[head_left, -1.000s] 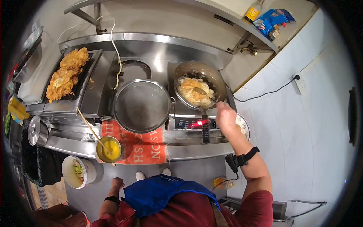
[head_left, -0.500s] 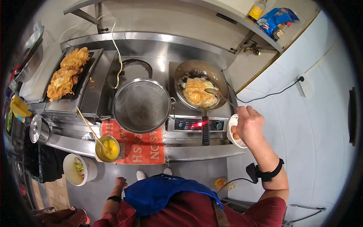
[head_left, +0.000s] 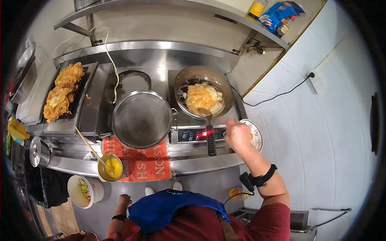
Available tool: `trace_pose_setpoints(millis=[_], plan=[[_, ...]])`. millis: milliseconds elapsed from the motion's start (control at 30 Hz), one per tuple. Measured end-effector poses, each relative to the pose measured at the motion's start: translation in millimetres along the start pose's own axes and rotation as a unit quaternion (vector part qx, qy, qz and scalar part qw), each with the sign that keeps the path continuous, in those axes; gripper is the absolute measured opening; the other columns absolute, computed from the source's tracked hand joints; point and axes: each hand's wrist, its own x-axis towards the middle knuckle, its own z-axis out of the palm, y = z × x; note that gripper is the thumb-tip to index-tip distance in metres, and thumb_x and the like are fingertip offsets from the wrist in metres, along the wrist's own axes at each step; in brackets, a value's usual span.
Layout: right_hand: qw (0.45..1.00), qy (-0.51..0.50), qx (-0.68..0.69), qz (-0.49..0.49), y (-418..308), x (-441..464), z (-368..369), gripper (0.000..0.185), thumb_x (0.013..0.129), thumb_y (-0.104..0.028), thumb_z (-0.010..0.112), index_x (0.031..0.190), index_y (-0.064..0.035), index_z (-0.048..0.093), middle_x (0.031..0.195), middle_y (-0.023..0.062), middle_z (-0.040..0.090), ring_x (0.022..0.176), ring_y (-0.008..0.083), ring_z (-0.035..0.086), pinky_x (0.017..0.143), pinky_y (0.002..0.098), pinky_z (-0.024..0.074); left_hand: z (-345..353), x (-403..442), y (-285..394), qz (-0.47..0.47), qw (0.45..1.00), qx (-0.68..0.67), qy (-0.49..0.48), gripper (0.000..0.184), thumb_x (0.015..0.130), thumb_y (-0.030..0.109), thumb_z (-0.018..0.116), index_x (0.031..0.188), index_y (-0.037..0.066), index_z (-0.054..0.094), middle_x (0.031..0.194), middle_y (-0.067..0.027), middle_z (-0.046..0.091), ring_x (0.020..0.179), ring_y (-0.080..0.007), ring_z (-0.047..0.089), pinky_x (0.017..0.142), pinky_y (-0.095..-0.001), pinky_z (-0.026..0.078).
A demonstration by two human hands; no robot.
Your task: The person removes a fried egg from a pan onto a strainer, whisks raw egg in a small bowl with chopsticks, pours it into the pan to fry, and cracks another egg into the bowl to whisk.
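Observation:
My right hand (head_left: pixel 238 135) is closed around the thin handle of a spoon (head_left: pixel 204 112), just right of the pan handle. The spoon's bowl rests over the near edge of a golden, frying egg-like piece (head_left: pixel 201 98). That piece lies in bubbling oil in a deep pan (head_left: pixel 226 78) on an induction cooker (head_left: pixel 187 135). Partly behind my right hand is a white bowl (head_left: pixel 258 140); eggs were visible in it earlier. My left hand (head_left: pixel 125 199) hangs low beside the blue apron, fingers curled, with nothing visible in it.
A round, dark-bottomed pan (head_left: pixel 142 119) stands left of the cooker. A metal cup (head_left: pixel 108 175) with yellow liquid and a stick sits on an orange cloth (head_left: pixel 146 166). Fried pieces (head_left: pixel 60 96) lie at far left. A shelf (head_left: pixel 193 5) overhangs the back; a bucket (head_left: pixel 94 188) stands below.
My right hand has moved left and down relative to the cooker, drawing the spoon's bowl from the piece's right side to its near edge. The camera view has shifted slightly.

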Motion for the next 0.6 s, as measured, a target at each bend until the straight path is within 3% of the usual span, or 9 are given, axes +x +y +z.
trace_pose_setpoints(millis=[233, 467, 600], plan=[[0.975, 0.054, -0.031, 0.212, 43, 13, 27, 0.011, 0.063, -0.003, 0.053, 0.072, 0.0001, 0.048, 0.056, 0.0186, 0.056, 0.053, 0.034, 0.058, 0.05, 0.0417, 0.0459, -3, -4, 2, -0.008, 1.0, 0.017, -0.005, 0.013, 0.074, 0.006, 0.045, 0.067, 0.0, 0.053, 0.056, -0.0139, 0.058, 0.043, -0.0216, 0.056, 0.037, -0.0333, 0.045], [0.905, -0.043, 0.059, 0.418, 41, 64, 59, 0.019, 0.068, -0.011, 0.055, 0.081, 0.0026, 0.056, 0.085, 0.0225, 0.06, 0.083, 0.0343, 0.059, 0.072, 0.041, 0.0475, -6, -23, 34, 0.013, 1.0, -0.001, 0.008, 0.012, 0.074, 0.006, 0.045, 0.067, -0.001, 0.053, 0.056, -0.0133, 0.057, 0.042, -0.02, 0.055, 0.036, -0.0316, 0.043], [0.869, 0.025, 0.122, 0.479, 51, 84, 87, 0.021, 0.067, -0.01, 0.053, 0.082, 0.0021, 0.059, 0.084, 0.0211, 0.06, 0.081, 0.0365, 0.058, 0.074, 0.0414, 0.0458, -8, -29, 35, 0.022, 1.0, -0.01, 0.016, 0.011, 0.074, 0.006, 0.046, 0.068, 0.0, 0.054, 0.056, -0.0128, 0.057, 0.041, -0.019, 0.054, 0.035, -0.0307, 0.043]])
